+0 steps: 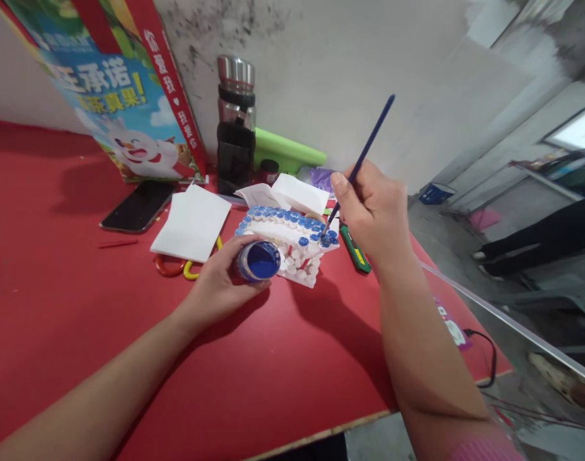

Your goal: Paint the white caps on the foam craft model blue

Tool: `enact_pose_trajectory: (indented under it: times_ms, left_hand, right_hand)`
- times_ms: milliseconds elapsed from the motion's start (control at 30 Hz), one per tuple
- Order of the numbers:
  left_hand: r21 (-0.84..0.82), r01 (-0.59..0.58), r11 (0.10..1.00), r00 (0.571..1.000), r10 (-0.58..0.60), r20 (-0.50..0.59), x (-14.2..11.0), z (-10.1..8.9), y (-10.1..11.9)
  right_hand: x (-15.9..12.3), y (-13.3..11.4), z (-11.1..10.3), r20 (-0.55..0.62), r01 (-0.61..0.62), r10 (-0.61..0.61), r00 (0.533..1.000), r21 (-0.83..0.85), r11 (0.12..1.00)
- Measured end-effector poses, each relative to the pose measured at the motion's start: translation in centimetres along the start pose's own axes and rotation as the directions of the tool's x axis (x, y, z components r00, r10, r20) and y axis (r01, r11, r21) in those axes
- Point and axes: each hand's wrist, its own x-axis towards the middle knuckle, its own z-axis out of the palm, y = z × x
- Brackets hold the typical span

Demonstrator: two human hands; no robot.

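Observation:
My left hand [221, 283] is wrapped round a small pot of blue paint [258, 260], tilted so its open mouth faces me. My right hand [373, 211] pinches a thin blue paintbrush [364, 152], whose tip touches the right end of a white model [292, 242]. The model is built of small round pieces in a curved row, and its upper pieces are painted blue while the lower ones are white. It stands on the red table [81, 307] between my hands.
A white paper sheet [191, 222] lies over red and yellow scissors [177, 266]. A black phone [137, 206] is at the left. A dark bottle [235, 125], a green roll [285, 152] and a printed poster [124, 89] stand at the wall. A green marker [355, 251] lies right of the model.

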Motion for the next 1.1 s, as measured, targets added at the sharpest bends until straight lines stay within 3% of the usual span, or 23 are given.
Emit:
enact_pose_trajectory:
  times_ms: [467, 1100]
  left_hand:
    - [0.009, 0.000, 1.000, 1.000, 0.000, -0.001, 0.0, 0.0, 0.1]
    - [0.003, 0.004, 1.000, 1.000, -0.004, -0.009, 0.0, 0.1, 0.0]
  right_hand:
    - [0.0, -1.1, -0.2, 0.020, 0.019, -0.019, 1.000, 0.010, 1.000]
    - [0.1, -0.8, -0.6, 0.015, 0.022, -0.025, 1.000, 0.221, 0.975]
